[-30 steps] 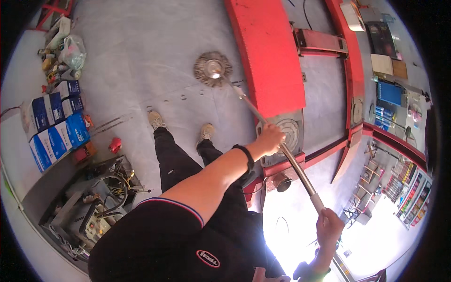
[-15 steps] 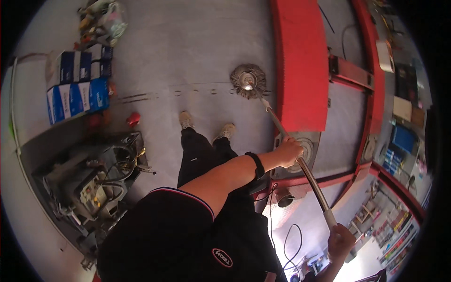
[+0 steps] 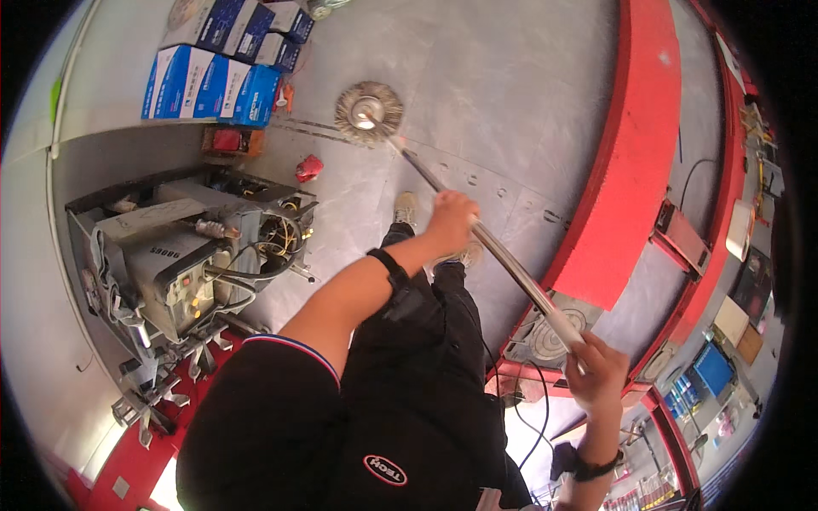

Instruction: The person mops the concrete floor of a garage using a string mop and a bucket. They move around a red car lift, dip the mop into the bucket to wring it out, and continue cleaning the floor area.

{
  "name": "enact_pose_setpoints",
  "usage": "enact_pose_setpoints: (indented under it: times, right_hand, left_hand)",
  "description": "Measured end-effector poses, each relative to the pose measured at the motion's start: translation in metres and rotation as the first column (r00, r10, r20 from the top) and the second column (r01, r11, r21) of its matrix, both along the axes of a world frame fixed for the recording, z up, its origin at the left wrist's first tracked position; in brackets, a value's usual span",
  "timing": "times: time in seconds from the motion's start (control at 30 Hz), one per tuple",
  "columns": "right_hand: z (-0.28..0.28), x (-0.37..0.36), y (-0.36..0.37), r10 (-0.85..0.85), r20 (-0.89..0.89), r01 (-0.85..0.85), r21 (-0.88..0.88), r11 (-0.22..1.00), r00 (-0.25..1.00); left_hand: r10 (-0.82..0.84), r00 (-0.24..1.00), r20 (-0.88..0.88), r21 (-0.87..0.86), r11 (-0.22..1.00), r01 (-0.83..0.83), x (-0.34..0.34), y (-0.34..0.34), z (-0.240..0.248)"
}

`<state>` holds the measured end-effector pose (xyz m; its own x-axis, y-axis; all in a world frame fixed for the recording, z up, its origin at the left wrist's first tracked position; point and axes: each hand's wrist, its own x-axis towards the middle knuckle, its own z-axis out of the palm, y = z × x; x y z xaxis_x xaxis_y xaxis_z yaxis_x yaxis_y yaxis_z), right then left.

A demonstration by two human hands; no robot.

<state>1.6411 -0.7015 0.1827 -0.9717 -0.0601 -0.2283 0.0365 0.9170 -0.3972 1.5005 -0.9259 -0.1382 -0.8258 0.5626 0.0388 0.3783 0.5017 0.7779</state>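
I hold a spin mop by its long metal handle (image 3: 515, 266), which slants across in front of me. My left hand (image 3: 452, 223) is wrapped round the middle of the shaft. My right hand (image 3: 596, 371) grips the pale upper end, farther right and nearer to me. The round mop head (image 3: 369, 112), a metal disc with a grey-brown string fringe, lies on the grey floor (image 3: 503, 94) beyond my feet, to the left. Both hands are closed, and the handle passes through them.
A long red lift ramp (image 3: 626, 153) runs along the right. On the left are blue-and-white boxes (image 3: 209, 85), a red object (image 3: 308, 168) on the floor and a grey machine with cables (image 3: 175, 264). My shoe (image 3: 406, 209) is close below the mop head.
The mop head has swept left, from beside the red ramp to near the boxes. My left hand has moved left with the handle. The whole view has shifted too.
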Motion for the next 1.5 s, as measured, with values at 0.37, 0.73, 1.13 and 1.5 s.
enact_pose_setpoints:
  times: [0.37,0.73,1.13,1.5]
  right_hand:
    - [-0.051,-0.093,-0.107,0.218,-0.025,-0.219,-0.042,0.975,0.976]
    - [-0.007,0.099,-0.006,-0.115,-0.073,0.12,0.065,0.991,0.991]
    - [0.126,0.395,0.017,-0.672,0.137,0.584,0.39,0.712,0.728]
    - [0.138,0.389,-0.012,-0.685,0.211,0.619,0.305,0.724,0.697]
  left_hand:
    - [0.108,0.994,0.015,-0.159,0.982,-0.104,-0.066,-0.154,-0.04]
    - [-0.08,0.997,-0.024,-0.032,0.996,0.079,0.096,0.009,-0.008]
    - [-0.732,0.658,0.178,0.119,0.68,0.724,0.388,0.241,0.066]
    - [-0.821,0.527,0.22,0.237,0.569,0.788,0.404,0.243,0.069]
